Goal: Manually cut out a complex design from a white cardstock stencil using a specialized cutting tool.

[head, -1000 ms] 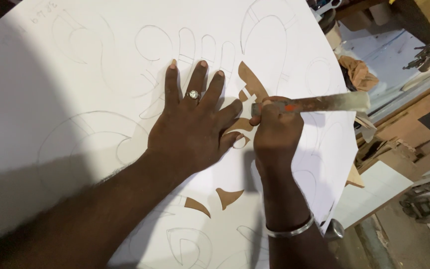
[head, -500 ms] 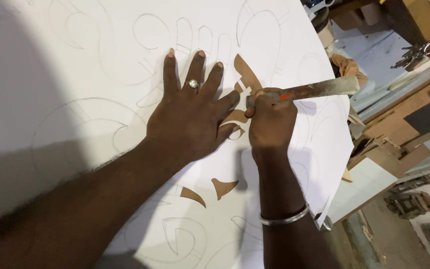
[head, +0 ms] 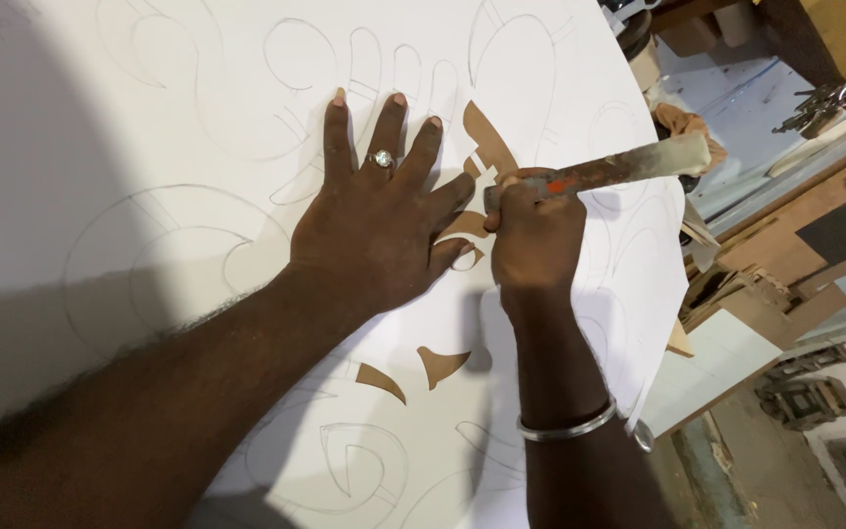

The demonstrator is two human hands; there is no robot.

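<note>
While your left hand [head: 374, 230] lies flat with fingers spread on the thin white sheet [head: 198, 127], which looks light, floppy and easily torn, your right hand [head: 533, 230] is fisted round a long worn cutting tool [head: 604, 168] just right of it, so pin near the brown cut-outs [head: 487, 137].

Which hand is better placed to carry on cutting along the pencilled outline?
Probably the right. The right hand already grips the cutting tool, its tip at the brown cut-out in the white sheet. The left hand lies flat, fingers spread, pressing the sheet beside the cut.
</note>
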